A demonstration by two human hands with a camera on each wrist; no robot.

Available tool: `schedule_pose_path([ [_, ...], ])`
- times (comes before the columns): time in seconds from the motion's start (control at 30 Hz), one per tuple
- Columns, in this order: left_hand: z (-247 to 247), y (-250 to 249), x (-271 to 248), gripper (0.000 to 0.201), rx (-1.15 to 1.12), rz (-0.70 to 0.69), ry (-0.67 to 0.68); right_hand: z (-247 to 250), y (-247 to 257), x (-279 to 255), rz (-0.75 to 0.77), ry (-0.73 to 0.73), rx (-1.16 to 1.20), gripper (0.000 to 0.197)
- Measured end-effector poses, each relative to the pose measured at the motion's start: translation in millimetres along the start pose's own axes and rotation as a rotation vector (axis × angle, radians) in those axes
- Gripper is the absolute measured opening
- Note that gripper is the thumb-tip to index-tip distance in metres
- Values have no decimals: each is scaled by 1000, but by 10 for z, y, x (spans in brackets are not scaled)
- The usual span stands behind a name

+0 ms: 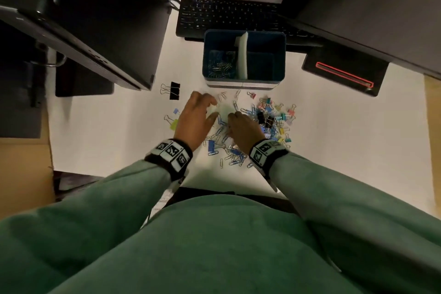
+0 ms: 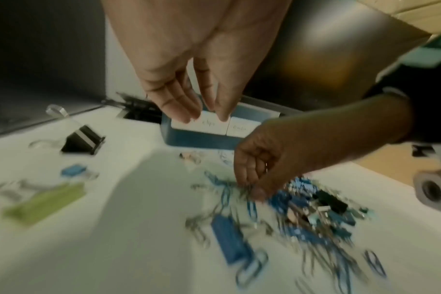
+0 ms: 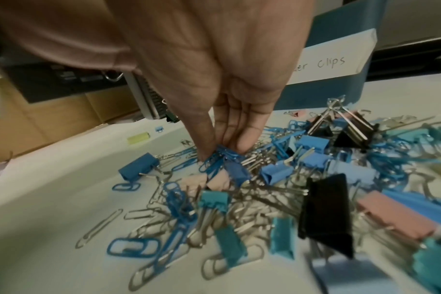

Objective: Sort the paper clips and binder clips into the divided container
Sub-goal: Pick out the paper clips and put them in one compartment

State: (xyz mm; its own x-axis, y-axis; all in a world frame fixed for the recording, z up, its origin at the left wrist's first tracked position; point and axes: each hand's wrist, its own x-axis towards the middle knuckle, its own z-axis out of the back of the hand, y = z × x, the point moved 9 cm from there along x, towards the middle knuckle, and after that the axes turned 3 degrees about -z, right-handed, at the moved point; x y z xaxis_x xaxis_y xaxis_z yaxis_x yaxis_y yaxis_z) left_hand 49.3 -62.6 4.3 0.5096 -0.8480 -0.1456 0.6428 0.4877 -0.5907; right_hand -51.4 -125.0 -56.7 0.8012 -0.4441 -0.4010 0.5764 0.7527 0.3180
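Blue wire between thumb and fingertips: the right hand [image 3: 214, 83] pinches a small bunch of blue paper clips [image 3: 218, 157] at the left edge of the mixed pile [image 1: 257, 126], which lies on the white desk [image 1: 107, 126] just in front of the divided container [image 1: 244, 80]. The left hand [image 1: 194, 120] hovers just left of the pile, fingers straight and loosely spread, holding nothing. Paper clips and coloured binder clips tangle together in that pile. Left of it sit stray binder clips: a black one [image 1: 174, 90], a small blue one [image 1: 176, 111] and a yellow-green one [image 1: 173, 124]. The container's left compartment holds paper clips [image 1: 220, 67]; white labels [image 2: 214, 124] run along its front wall. Behind the container, a black keyboard [image 1: 226, 14].
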Motion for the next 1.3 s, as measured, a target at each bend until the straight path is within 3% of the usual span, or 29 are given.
schedule_pose_path([
  [0.07, -250, 153, -127, 30, 28, 41, 132, 16, -57, 29, 0, 10, 79, 15],
  [0.13, -513, 206, -189, 50, 81, 54, 285, 39, -139, 55, -14, 34, 164, 12],
  [0.2, -677, 193, -187, 63, 144, 42, 351, 99, -251, 51, -54, 53, 278, 13],
  [0.37, -749, 113, -75, 24, 172, -26, 314, 534, -460, -63, -140, -6, 572, 9],
  [0.47, -738, 70, -49, 10, 187, -40, 332, 1090, -409, -12, -113, -163, 779, 10],
  [0.57, -766, 42, -30, 9, 217, -43, 374, 1560, -310, 257, -79, -353, 841, 7],
  [0.63, -777, 30, -9, 10, 241, -64, 398, 1680, -209, 511, -76, -401, 771, 7],
  [0.73, -772, 3, 13, 7, 253, -83, 426, 1595, -100, 730, -66, -344, 564, 13],
  [0.87, -727, 48, 30, 3, 199, -59, 465, 1406, -54, 361, 64, -420, 444, 11],
  [0.93, -687, 119, 46, 4, 108, -28, 467, 1033, -72, 203, 77, -285, 289, 16],
  [1.03, -605, 200, 57, 9, -18, 22, 439, 439, -210, 162, -7, -73, 105, 46],
  [1.1, -512, 165, 66, 9, -63, 24, 425, 158, -172, 178, 34, -5, -3, 56],
  [1.17, -321, 51, 121, 8, -87, 32, 386, -119, -55, 137, 152, 55, -124, 55],
  [1.3, 291, -249, 522, 6, -232, 41, 143, -318, 7, -79, 238, 59, -174, 54],
])
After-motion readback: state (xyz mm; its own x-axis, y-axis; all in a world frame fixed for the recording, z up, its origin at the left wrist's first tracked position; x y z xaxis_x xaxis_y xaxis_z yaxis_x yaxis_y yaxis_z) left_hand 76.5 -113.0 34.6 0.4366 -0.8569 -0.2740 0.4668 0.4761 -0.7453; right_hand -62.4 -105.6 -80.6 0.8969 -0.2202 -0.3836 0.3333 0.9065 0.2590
